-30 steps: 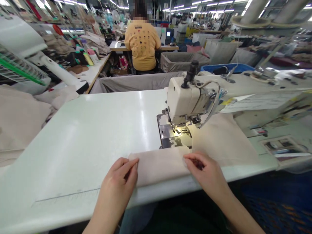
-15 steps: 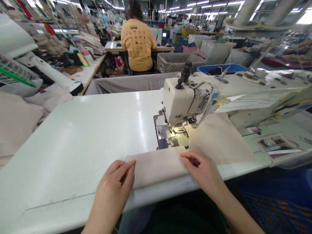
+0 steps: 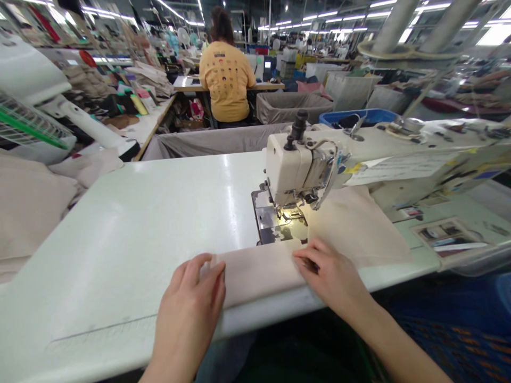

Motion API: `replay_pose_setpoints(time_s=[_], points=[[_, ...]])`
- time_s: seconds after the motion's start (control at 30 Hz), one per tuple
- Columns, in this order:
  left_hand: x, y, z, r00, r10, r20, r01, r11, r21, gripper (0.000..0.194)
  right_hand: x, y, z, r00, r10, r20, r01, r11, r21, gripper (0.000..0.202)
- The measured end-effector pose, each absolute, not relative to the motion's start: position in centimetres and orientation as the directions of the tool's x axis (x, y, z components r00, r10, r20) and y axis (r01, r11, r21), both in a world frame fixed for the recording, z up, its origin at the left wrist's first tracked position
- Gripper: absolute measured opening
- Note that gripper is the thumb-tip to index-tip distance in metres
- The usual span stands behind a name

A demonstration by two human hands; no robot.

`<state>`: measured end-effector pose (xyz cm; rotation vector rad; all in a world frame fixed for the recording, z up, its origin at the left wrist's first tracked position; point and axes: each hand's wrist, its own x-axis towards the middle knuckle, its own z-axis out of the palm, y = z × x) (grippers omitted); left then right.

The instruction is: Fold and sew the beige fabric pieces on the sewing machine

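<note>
A pale beige piece of fabric (image 3: 261,271) lies folded along the front edge of the sewing table, its near side hanging over. At its left end, my left hand (image 3: 195,290) pinches the cloth between thumb and fingers. My right hand (image 3: 329,268) grips the right end with thumb and forefinger, just in front of the needle plate (image 3: 275,226). Above the plate stands the sewing machine head (image 3: 289,167), its lamp lighting the presser foot. More beige fabric (image 3: 355,226) spreads flat to the right, under the machine arm; whether it joins the folded piece I cannot tell.
Beige cloth (image 3: 34,205) is piled at the left, beside a white fan (image 3: 32,117). A small tray of tools (image 3: 447,234) sits at the right. Beyond the white table (image 3: 159,213) are a grey cloth bin (image 3: 211,141) and a seated person in a yellow shirt (image 3: 225,80).
My left hand has shifted slightly right and its forefinger has lifted and bent over the fabric's end. My right hand keeps its pinch. The camera view has tilted a little.
</note>
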<state>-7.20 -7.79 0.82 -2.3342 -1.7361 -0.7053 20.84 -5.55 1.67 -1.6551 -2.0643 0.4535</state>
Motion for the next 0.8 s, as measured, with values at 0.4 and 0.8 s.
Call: replay_pose_setpoints(time_s=[0.4,0.8], points=[[-5.7,3.2,4.0,0.416,0.909,-0.003,0.908,-0.416,-0.058,0.022,20.2,-4.6,0.5,-0.427,0.853,0.298,0.825,0.503,-0.258,0.011],[-0.9,10.2,2.3,0.612,0.791,0.026,0.785,-0.611,0.105,0.038,18.7,-4.2,-0.4,-0.354,0.88,0.317,0.863,0.439,-0.252,0.013]])
